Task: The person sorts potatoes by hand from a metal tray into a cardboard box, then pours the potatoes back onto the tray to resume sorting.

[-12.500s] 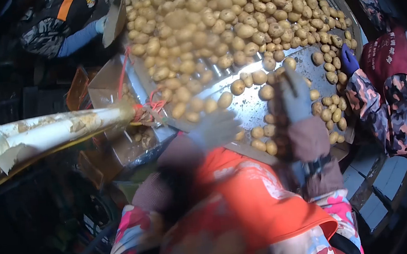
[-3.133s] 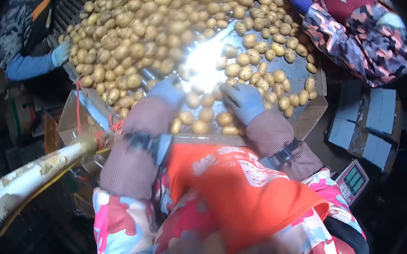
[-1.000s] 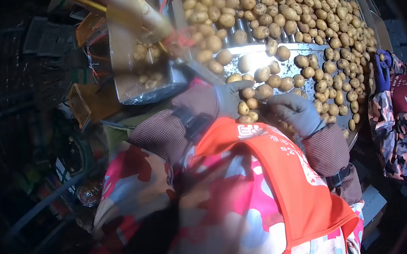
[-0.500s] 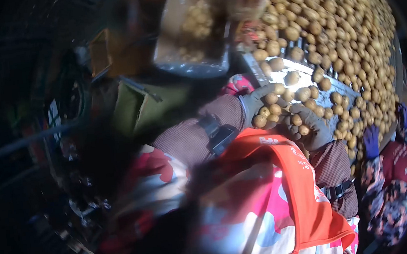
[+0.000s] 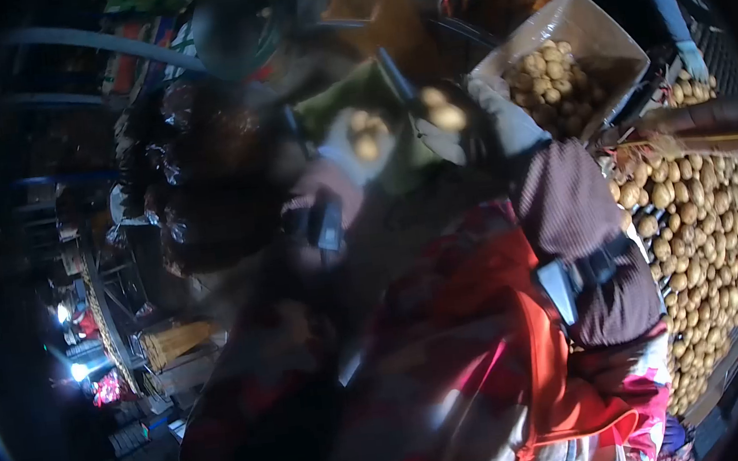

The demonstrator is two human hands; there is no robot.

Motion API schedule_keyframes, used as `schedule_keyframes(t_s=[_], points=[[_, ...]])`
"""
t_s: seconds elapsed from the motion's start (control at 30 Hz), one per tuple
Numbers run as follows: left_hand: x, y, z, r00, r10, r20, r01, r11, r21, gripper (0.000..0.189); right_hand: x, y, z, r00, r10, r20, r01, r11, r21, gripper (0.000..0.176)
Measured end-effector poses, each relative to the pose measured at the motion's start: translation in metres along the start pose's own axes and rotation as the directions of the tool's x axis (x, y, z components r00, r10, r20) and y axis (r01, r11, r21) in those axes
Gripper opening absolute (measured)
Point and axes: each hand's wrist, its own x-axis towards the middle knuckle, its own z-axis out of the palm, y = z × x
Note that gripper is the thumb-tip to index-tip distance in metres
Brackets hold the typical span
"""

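Note:
My left hand (image 5: 341, 147), gloved and blurred by motion, is closed around a few potatoes (image 5: 367, 146) over a green open-topped container (image 5: 331, 108). My right hand (image 5: 505, 120), also gloved, curls its fingers beside two potatoes (image 5: 444, 109) at the container's right side. Both handfuls are smeared, so the exact grip of each finger is hard to see. Just right of my right hand stands a plastic-lined cardboard box (image 5: 617, 42) partly filled with potatoes.
Many potatoes (image 5: 699, 243) cover the sorting table on the right. At upper right, another person's gloved hand (image 5: 692, 61) touches potatoes. Brown boxes (image 5: 379, 12) stand at the back. Dark plastic-wrapped bundles (image 5: 193, 158) lie to the left, and a pale bar (image 5: 102, 45) crosses the upper left.
My body and view have turned left, away from the potato table. Both hands have moved from the table's edge to the green container, carrying potatoes.

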Motion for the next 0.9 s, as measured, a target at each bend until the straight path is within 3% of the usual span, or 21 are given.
schedule_keyframes(t_s=[0.03, 0.07, 0.1, 0.13, 0.2, 0.23, 0.27, 0.3, 0.33, 0.37, 0.4, 0.43, 0.47, 0.5, 0.57, 0.6, 0.7, 0.73, 0.77, 0.83, 0.9], points=[[-0.003, 0.017, 0.016, 0.997, -0.08, -0.009, 0.077, 0.984, -0.163, 0.03, 0.012, 0.009, -0.006, 0.999, -0.021, -0.027, 0.019, 0.998, -0.061, 0.034], [0.058, 0.051, -0.029, 0.977, 0.153, 0.149, -0.191, 0.938, 0.289, 0.032, 0.019, 0.022, -0.017, 0.996, -0.053, -0.07, 0.042, 0.989, -0.139, 0.034], [0.079, 0.068, -0.052, 0.942, 0.218, 0.256, -0.33, 0.736, 0.591, 0.034, 0.022, 0.036, -0.034, 0.988, -0.096, -0.123, 0.067, 0.973, -0.221, 0.034], [0.099, 0.085, -0.073, 0.891, 0.278, 0.358, -0.448, 0.422, 0.788, 0.037, 0.02, 0.053, -0.055, 0.972, -0.157, -0.176, 0.096, 0.945, -0.313, 0.034], [0.076, 0.088, -0.07, 0.902, 0.266, 0.339, -0.33, -0.08, 0.941, 0.045, -0.004, 0.081, -0.098, 0.915, -0.337, -0.222, 0.184, 0.838, -0.514, 0.034], [0.069, 0.083, -0.057, 0.904, 0.228, 0.361, -0.269, -0.352, 0.897, 0.05, -0.021, 0.091, -0.122, 0.868, -0.461, -0.184, 0.256, 0.733, -0.63, 0.035], [0.063, 0.064, -0.038, 0.929, 0.15, 0.339, -0.305, -0.211, 0.929, 0.047, -0.064, 0.089, -0.126, 0.763, -0.642, -0.07, 0.393, 0.548, -0.739, 0.04], [0.047, 0.033, -0.016, 0.972, 0.019, 0.233, -0.229, 0.264, 0.937, 0.045, -0.102, 0.09, -0.148, 0.675, -0.731, 0.098, 0.337, 0.187, -0.923, 0.042], [0.03, -0.008, 0.014, 0.976, -0.146, 0.164, -0.07, 0.498, 0.864, 0.043, -0.146, 0.081, -0.144, 0.73, -0.675, -0.108, 0.226, 0.387, -0.894, 0.045], [0.014, -0.052, 0.038, 0.945, -0.302, 0.122, 0.063, 0.538, 0.841, 0.042, -0.178, 0.084, -0.146, 0.704, -0.687, -0.18, 0.091, 0.338, -0.937, 0.048], [0.0, -0.102, 0.055, 0.889, -0.45, 0.083, 0.16, 0.476, 0.865, 0.041, -0.212, 0.086, -0.149, 0.674, -0.695, -0.25, -0.051, 0.295, -0.954, 0.051], [-0.015, -0.146, 0.064, 0.807, -0.59, 0.035, 0.205, 0.335, 0.92, 0.041, -0.236, 0.106, -0.163, 0.656, -0.733, -0.18, -0.271, -0.007, -0.963, 0.054], [-0.027, -0.188, 0.072, 0.667, -0.745, -0.012, 0.212, 0.174, 0.962, 0.042, -0.249, 0.134, -0.181, 0.536, -0.829, -0.16, -0.253, 0.023, -0.967, 0.056], [-0.04, -0.23, 0.079, 0.496, -0.866, -0.059, 0.153, 0.02, 0.988, 0.043, -0.27, 0.147, -0.184, 0.507, -0.855, -0.111, -0.378, -0.105, -0.92, 0.057], [-0.021, -0.278, 0.106, 0.462, -0.873, -0.156, 0.037, -0.156, 0.987, 0.046, -0.252, 0.154, -0.163, 0.353, -0.859, -0.372, -0.488, 0.17, -0.856, 0.056], [-0.025, -0.305, 0.109, 0.45, -0.872, -0.192, -0.032, -0.23, 0.973, 0.047, -0.251, 0.184, -0.175, 0.138, -0.902, -0.408, -0.486, 0.298, -0.822, 0.054], [0.008, -0.366, 0.109, 0.279, -0.914, -0.295, -0.115, -0.337, 0.935, 0.044, -0.268, 0.237, -0.165, 0.014, -0.825, -0.564, -0.587, 0.45, -0.673, 0.052], [0.005, -0.39, 0.109, 0.363, -0.857, -0.366, -0.012, -0.397, 0.918, 0.046, -0.276, 0.245, -0.157, -0.014, -0.81, -0.586, -0.612, 0.471, -0.636, 0.05], [-0.035, -0.406, 0.111, 0.431, -0.845, -0.316, -0.098, -0.392, 0.914, 0.047, -0.307, 0.267, -0.163, -0.086, -0.789, -0.608, -0.568, 0.54, -0.621, 0.047], [-0.039, -0.426, 0.105, 0.457, -0.842, -0.287, -0.182, -0.404, 0.896, 0.048, -0.325, 0.301, -0.155, -0.189, -0.687, -0.702, -0.561, 0.662, -0.497, 0.043], [-0.045, -0.436, 0.103, 0.497, -0.819, -0.288, -0.181, -0.422, 0.888, 0.052, -0.343, 0.34, -0.157, -0.435, -0.606, -0.666, -0.529, 0.77, -0.356, 0.035]])
